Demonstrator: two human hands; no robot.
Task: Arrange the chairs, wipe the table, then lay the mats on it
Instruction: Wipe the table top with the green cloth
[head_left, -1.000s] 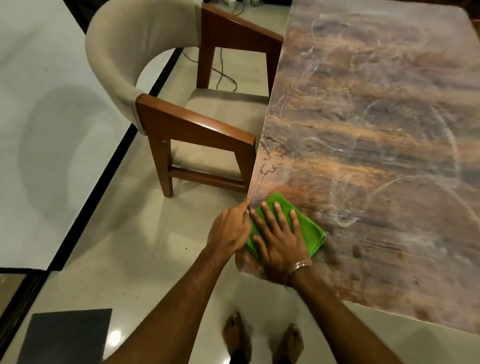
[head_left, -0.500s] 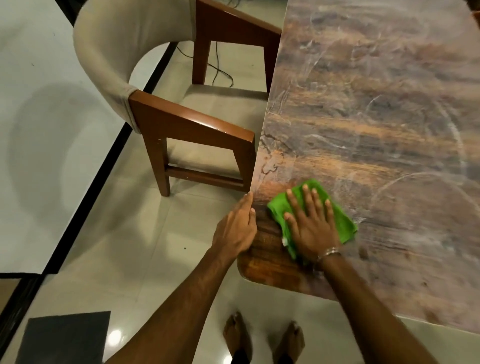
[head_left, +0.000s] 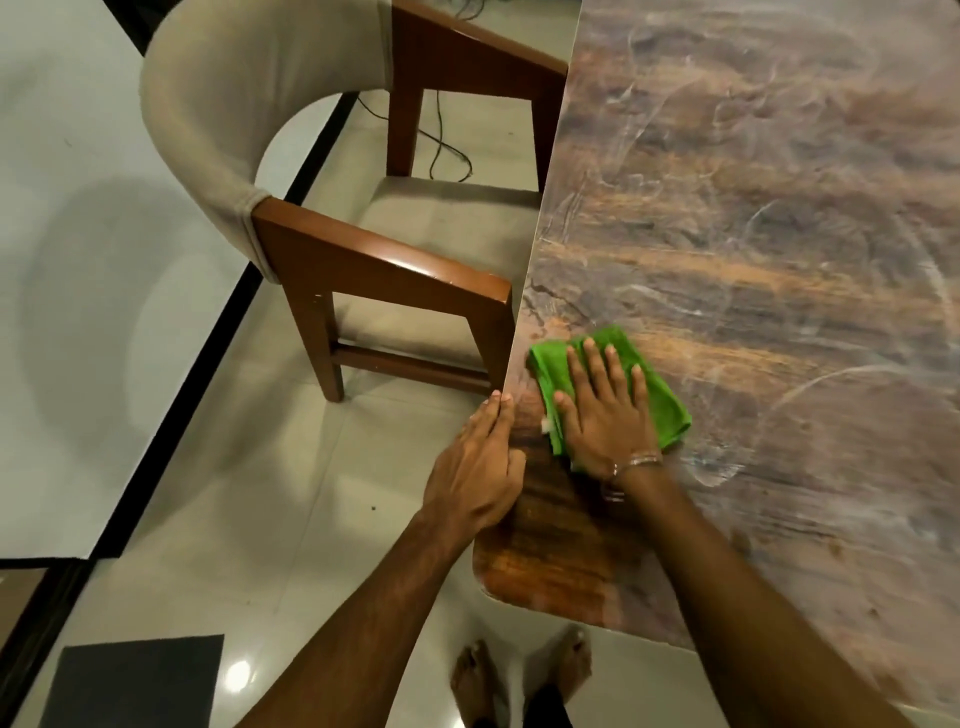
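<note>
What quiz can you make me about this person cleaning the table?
1. Pick one: what colour is the cloth under the right hand? A red, B green, C blue.
2. True or false: the left hand grips the cloth.
3. Count: how many chairs stand beside the table?

Key: 1 B. 2 False: the left hand rests at the table's edge, apart from the cloth. 3 One.
</note>
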